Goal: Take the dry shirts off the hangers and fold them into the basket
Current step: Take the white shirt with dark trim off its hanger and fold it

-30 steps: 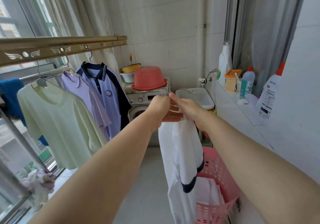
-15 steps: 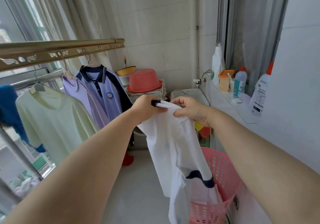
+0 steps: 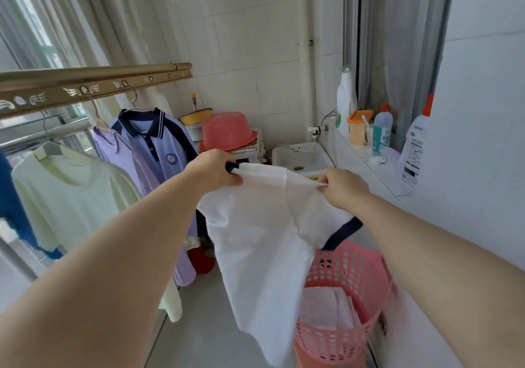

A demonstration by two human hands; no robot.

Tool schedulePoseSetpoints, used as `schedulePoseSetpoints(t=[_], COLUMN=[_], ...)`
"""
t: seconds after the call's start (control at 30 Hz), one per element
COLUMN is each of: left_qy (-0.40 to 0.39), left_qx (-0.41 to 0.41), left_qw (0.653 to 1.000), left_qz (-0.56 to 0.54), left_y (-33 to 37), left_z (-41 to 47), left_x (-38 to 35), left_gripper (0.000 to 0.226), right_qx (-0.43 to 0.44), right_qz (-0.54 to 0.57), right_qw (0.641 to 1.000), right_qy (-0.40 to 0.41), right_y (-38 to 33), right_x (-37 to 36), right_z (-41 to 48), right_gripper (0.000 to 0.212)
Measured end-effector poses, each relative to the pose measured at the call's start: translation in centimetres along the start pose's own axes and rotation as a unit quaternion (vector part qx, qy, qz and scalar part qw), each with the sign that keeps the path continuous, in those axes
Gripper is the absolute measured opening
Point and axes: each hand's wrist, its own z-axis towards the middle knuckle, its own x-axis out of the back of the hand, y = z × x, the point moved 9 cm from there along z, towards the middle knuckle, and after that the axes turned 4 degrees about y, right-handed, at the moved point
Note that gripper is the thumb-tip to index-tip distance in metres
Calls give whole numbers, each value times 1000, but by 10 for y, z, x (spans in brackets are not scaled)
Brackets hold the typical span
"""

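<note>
- White shirt (image 3: 264, 239): centre of the frame, off its hanger and held up in the air. Its top edge is pulled taut between the two hands and runs left to right. The body hangs downward toward the lower centre, so the long axis is near vertical. One navy-trimmed sleeve (image 3: 343, 234) droops at right of centre.
- Left hand (image 3: 213, 171): at the left end of the top edge, arm stretched forward from the lower left. Its fingers (image 3: 233, 180) are curled round the cloth at the navy trim.
- Right hand (image 3: 341, 188): at the right end of the edge, arm reaching in from the lower right. Its fingers (image 3: 326, 180) pinch a fold of the white cloth.
- Basket (image 3: 369, 257): pink and perforated, lower right of the frame. It lies below the right hand and partly behind the shirt's hem (the right hand is plainly the nearer one). The shirt would have to go down and to the right to reach it.
- Folded laundry (image 3: 324, 308): pale pieces already lying inside the basket.
- Rail (image 3: 85, 83): gold-coloured, upper left. On hangers below it, not yet taken down, are a pale green shirt (image 3: 65, 197), a lilac shirt (image 3: 122, 154) and a blue polo shirt (image 3: 159, 146).
- Surface (image 3: 369, 174): white tiled ledge at right, carrying bottles and a cup.
- Judgement: the fold is only beginning, with the shirt spread wide and not yet doubled over.
</note>
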Motion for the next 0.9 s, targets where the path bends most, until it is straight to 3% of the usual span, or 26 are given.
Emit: schedulePoseSetpoints(t=[0.1,0.2,0.37,0.53,0.73,0.9], left_qy=[5,16,70,83,13,34], left_qx=[9,30,83,117,131,103], left_qw=[999,999,993,989,983,982], left_qz=[32,40,-51,-21,-128,-157], left_y=[-3,-5,-5,12,32,48], left_z=[7,16,27,31,34,28], left_x=[-2,-1,0,-22,-74,-83], left_gripper=[27,24,11,21,20,26], right_qx=[2,10,30,-9,-69,-99], right_qz=[-5,-9,36,73,96,118], right_qw=[997,995,988,989,990,983], right_qy=[78,97,144,126,83,103], right_y=[-4,-3,10,41,81,98], right_x=[16,21,30,18,-11,-15], right_z=[9,16,26,28,20,7], right_gripper=[18,18,23,25,24,27])
